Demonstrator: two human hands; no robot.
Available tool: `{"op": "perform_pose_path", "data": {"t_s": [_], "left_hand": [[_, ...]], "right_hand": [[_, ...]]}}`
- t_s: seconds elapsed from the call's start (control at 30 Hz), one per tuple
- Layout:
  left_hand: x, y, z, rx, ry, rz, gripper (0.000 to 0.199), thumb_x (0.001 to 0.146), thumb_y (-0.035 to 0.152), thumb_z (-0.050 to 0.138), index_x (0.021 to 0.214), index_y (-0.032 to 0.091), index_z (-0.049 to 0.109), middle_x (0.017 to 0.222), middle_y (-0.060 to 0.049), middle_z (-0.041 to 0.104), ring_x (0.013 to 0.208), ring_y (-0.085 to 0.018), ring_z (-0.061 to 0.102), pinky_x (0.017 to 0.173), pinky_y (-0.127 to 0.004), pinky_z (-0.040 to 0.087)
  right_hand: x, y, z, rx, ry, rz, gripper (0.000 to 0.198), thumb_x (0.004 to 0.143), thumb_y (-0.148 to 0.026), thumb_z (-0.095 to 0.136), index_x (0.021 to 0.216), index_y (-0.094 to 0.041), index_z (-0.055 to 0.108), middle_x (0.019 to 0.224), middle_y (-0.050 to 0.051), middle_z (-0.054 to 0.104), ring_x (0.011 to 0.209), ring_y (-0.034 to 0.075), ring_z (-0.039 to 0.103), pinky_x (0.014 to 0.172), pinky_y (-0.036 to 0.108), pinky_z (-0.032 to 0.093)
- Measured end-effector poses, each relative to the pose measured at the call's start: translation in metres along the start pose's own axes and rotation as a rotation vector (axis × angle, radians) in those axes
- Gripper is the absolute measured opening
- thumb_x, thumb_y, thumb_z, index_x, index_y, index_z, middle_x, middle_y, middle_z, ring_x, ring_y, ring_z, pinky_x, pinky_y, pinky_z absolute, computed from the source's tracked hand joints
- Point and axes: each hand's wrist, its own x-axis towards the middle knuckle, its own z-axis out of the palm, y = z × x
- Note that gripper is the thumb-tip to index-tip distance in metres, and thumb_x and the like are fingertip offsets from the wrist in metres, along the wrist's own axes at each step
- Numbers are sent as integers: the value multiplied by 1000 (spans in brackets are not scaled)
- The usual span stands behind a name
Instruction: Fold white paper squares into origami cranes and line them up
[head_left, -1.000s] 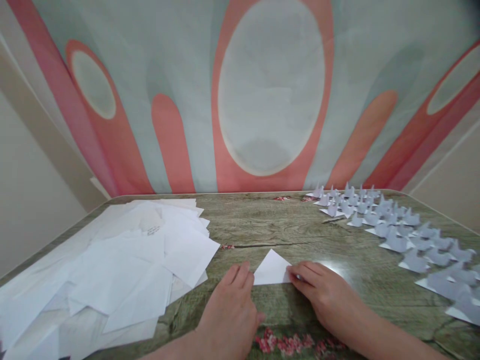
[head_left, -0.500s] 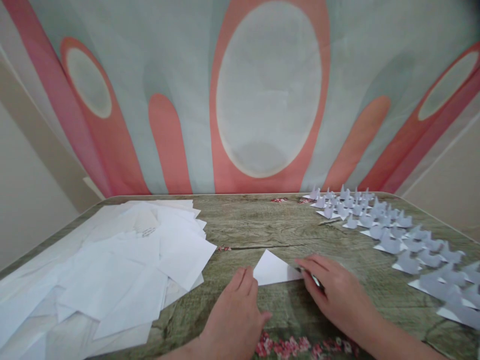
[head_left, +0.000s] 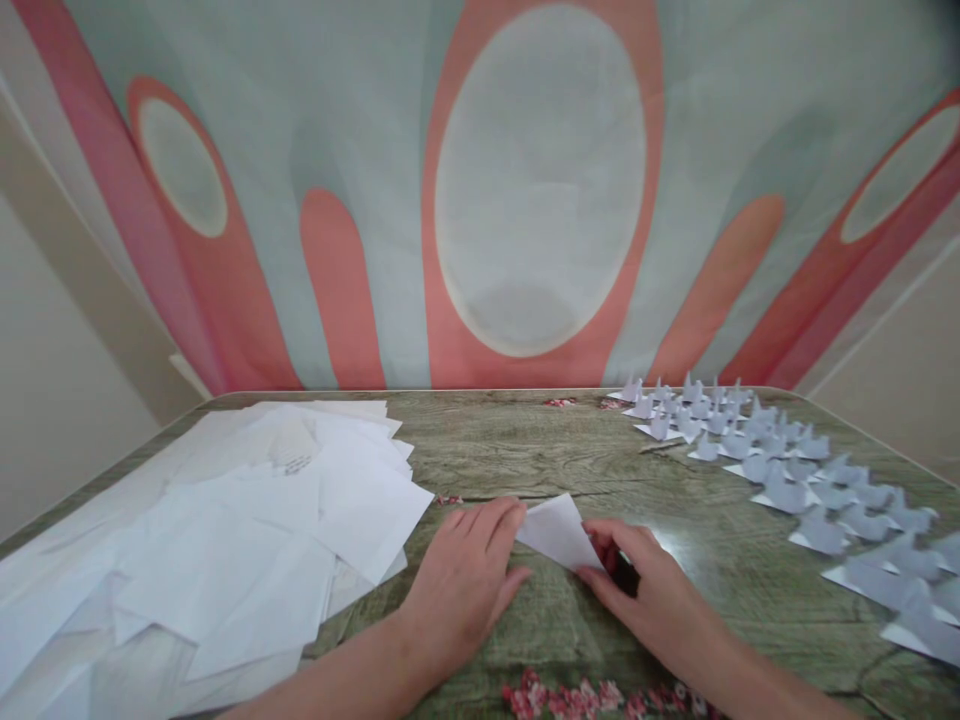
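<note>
A folded piece of white paper [head_left: 559, 530] lies at a slant over the wood-patterned table, between my two hands. My right hand [head_left: 637, 575] is closed on its right edge, the thumb below and the fingers behind. A dark gap shows inside that grip, and I cannot make out anything else in it. On the other side, my left hand [head_left: 469, 565] reaches the paper's left corner with its fingertips. Its fingers are stretched out side by side and the thumb stands apart from them.
A spread heap of white paper sheets [head_left: 247, 540] covers the table's left side. Rows of folded white paper birds [head_left: 780, 490] stand along the right. Behind the table [head_left: 480, 440] hangs a printed pink and grey-green backdrop [head_left: 397, 200].
The folded paper has turned so its right end slants down toward me. My left hand has moved slightly up and forward, while my right hand has shifted its grip along the paper's right side.
</note>
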Motion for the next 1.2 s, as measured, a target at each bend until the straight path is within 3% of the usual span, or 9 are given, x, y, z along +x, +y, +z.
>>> {"op": "perform_pose_path", "data": {"t_s": [0.1, 0.2, 0.3, 0.47, 0.63, 0.83, 1.2], "left_hand": [[-3, 0, 6, -138, 62, 1, 63, 79, 24, 61, 133, 19, 29, 127, -10, 47, 113, -24, 46, 96, -42, 37], [-6, 2, 9, -319, 44, -18, 63, 80, 20, 58, 133, 21, 24, 122, -10, 49, 93, -18, 55, 89, -35, 44], [-7, 3, 10, -468, 9, -7, 57, 81, 17, 56, 130, 23, 28, 112, -7, 54, 80, -13, 55, 81, -30, 48], [-6, 2, 9, -570, 25, 46, 36, 82, 13, 52, 116, 22, 48, 102, -4, 56, 93, -15, 53, 83, -28, 45], [-4, 1, 7, -662, 46, 78, 33, 75, 4, 53, 103, 20, 57, 97, -4, 56, 90, -13, 54, 80, -24, 44], [-3, -1, 8, -704, 36, 58, 30, 73, 4, 57, 99, 19, 59, 96, -4, 56, 89, -13, 54, 78, -23, 44], [-3, -3, 12, -587, 14, -54, 23, 69, 5, 60, 87, 19, 62, 94, -2, 57, 86, -13, 54, 79, -24, 43]], "right_hand": [[-2, -5, -3, -32, 15, -162, 7, 84, -19, 50, 89, -20, 55, 73, 1, 56, 70, 18, 50, 66, 32, 39], [-3, -11, -5, -63, 92, -327, 7, 83, -14, 51, 86, -20, 54, 74, 2, 57, 70, 17, 50, 68, 32, 37], [-5, -16, -5, -85, 123, -410, 10, 82, -11, 51, 86, -20, 55, 73, 1, 58, 69, 16, 51, 68, 32, 36], [-7, -25, -10, -91, 83, -487, 15, 83, -10, 49, 90, -20, 58, 77, 3, 61, 69, 15, 54, 67, 30, 38], [-6, -21, -22, -102, 23, -596, 29, 81, -9, 47, 107, -19, 56, 96, 7, 63, 83, 17, 58, 75, 33, 43], [-2, 2, -23, -150, -24, -554, 46, 78, -1, 38, 117, -20, 54, 115, 9, 58, 101, 19, 55, 85, 35, 47], [5, 16, -11, -75, 28, -489, 34, 84, -8, 43, 110, -22, 59, 109, 9, 61, 99, 17, 59, 84, 31, 51]]}}
